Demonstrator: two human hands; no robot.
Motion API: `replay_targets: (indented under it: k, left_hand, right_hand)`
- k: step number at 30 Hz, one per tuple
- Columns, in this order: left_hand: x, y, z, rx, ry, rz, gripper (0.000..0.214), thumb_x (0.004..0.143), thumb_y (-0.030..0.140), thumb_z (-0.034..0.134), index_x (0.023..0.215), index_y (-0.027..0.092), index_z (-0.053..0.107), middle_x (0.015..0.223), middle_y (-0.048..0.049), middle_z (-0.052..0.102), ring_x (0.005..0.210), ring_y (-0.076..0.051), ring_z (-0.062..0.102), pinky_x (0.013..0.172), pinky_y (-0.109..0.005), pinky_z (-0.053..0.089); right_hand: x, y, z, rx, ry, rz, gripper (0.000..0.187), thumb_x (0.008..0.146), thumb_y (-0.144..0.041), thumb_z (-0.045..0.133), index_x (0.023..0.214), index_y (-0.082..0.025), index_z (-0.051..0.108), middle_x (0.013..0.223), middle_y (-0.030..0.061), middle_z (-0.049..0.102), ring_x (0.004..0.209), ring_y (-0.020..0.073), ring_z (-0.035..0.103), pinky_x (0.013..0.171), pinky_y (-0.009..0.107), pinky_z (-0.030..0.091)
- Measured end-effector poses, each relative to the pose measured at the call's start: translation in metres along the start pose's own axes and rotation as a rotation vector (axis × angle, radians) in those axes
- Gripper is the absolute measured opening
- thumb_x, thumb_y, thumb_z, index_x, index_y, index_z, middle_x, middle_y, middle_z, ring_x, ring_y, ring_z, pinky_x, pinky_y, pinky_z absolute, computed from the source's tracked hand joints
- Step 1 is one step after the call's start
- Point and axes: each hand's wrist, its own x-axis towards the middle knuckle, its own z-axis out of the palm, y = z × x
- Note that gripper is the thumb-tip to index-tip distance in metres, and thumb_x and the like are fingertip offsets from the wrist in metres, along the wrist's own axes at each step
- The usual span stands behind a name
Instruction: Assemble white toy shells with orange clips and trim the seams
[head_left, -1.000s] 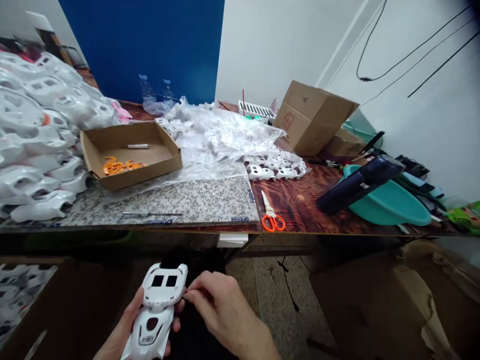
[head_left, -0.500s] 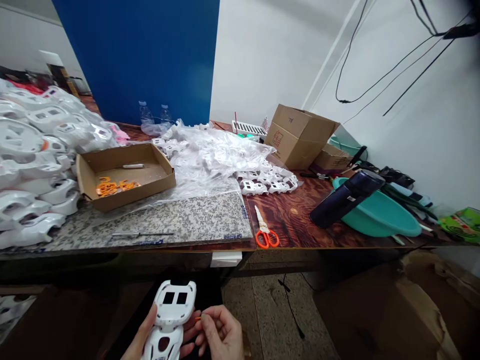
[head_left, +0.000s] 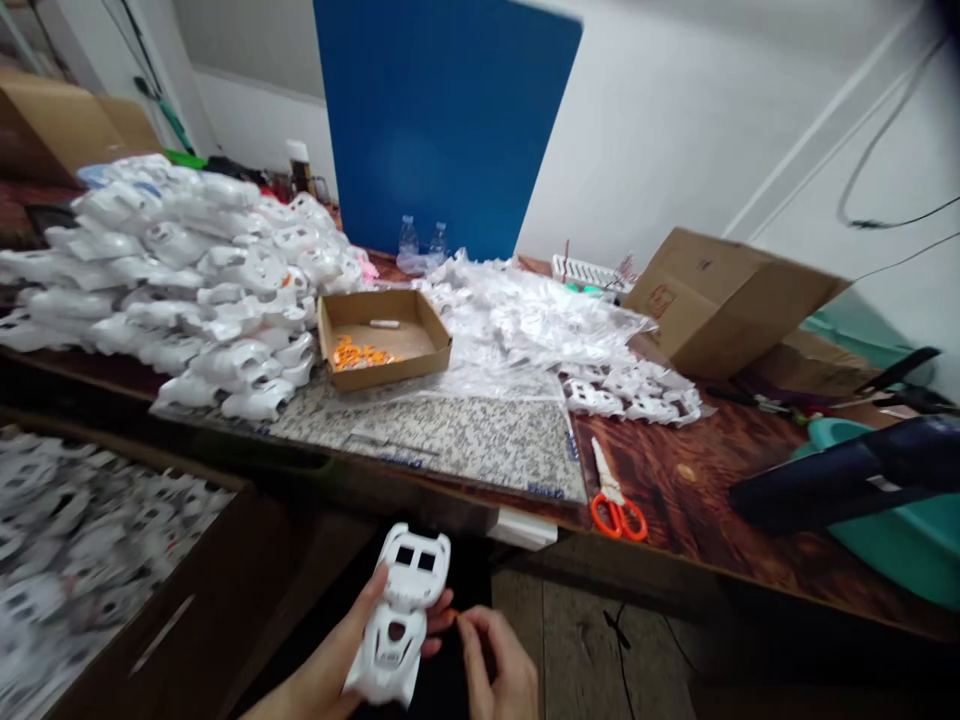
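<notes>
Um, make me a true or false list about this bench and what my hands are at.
1. The left hand holds a white plastic part. True.
2. The scissors have blue handles. False: the handles are orange.
3. Orange pieces lie in the cardboard tray. True.
4. The right hand is inside the tray. False: it is close beside the white plastic part.
5. Two clear bottles show in front of the blue panel. True.
</notes>
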Motion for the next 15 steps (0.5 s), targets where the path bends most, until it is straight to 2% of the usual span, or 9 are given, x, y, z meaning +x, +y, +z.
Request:
replay_targets:
  k: [2, 6, 9, 12, 15]
  left_hand:
    - [-0.005, 0.003, 0.005, 0.043, -0.026, 0.008, 0.062, 0.080, 0.057, 0.055, 0.114, 0.005, 0.060, 0.118, -0.0194, 0.062, 0.110, -0.032, 0.058, 0.088, -0.037, 0.049]
    - [-0.009, 0.005, 0.004, 0.114, -0.104, 0.001, 0.064, 0.084, 0.062, 0.043, 0.111, 0.007, 0.061, 0.104, -0.0167, 0.069, 0.090, -0.029, 0.067, 0.080, -0.037, 0.051]
    - [-0.012, 0.001, 0.001, 0.163, -0.157, 0.010, 0.070, 0.080, 0.069, 0.041, 0.104, 0.007, 0.064, 0.094, -0.0153, 0.070, 0.074, -0.024, 0.068, 0.070, -0.033, 0.051]
    - [-0.013, -0.004, 0.002, 0.190, -0.225, 0.025, 0.082, 0.076, 0.077, 0.034, 0.098, 0.005, 0.065, 0.081, -0.0155, 0.069, 0.069, -0.023, 0.066, 0.064, -0.030, 0.050]
    - [-0.013, -0.007, 0.005, 0.163, -0.235, 0.055, 0.083, 0.077, 0.077, 0.029, 0.100, 0.006, 0.065, 0.075, -0.0140, 0.069, 0.067, -0.021, 0.063, 0.063, -0.028, 0.048]
  right_hand:
    - [0.004, -0.018, -0.020, -0.051, -0.059, -0.084, 0.022, 0.090, -0.033, 0.047, 0.081, -0.021, 0.063, 0.080, 0.0032, 0.064, 0.074, 0.0150, 0.061, 0.066, 0.023, 0.048]
    - [0.013, -0.047, -0.042, -0.126, 0.036, -0.231, 0.011, 0.087, -0.021, 0.053, 0.091, -0.019, 0.063, 0.085, 0.0040, 0.063, 0.077, 0.0146, 0.059, 0.070, 0.025, 0.048]
    - [0.013, -0.064, -0.041, -0.100, 0.016, -0.378, 0.017, 0.084, -0.010, 0.055, 0.096, -0.020, 0.062, 0.084, 0.0028, 0.063, 0.076, 0.0141, 0.059, 0.068, 0.027, 0.048]
    - [0.011, -0.074, -0.033, -0.071, -0.082, -0.508, 0.024, 0.082, -0.005, 0.058, 0.099, -0.020, 0.061, 0.084, 0.0029, 0.064, 0.077, 0.0136, 0.058, 0.067, 0.027, 0.048]
    - [0.011, -0.075, -0.026, -0.096, -0.141, -0.584, 0.027, 0.080, -0.003, 0.060, 0.102, -0.019, 0.061, 0.086, 0.0039, 0.064, 0.078, 0.0136, 0.057, 0.068, 0.028, 0.048]
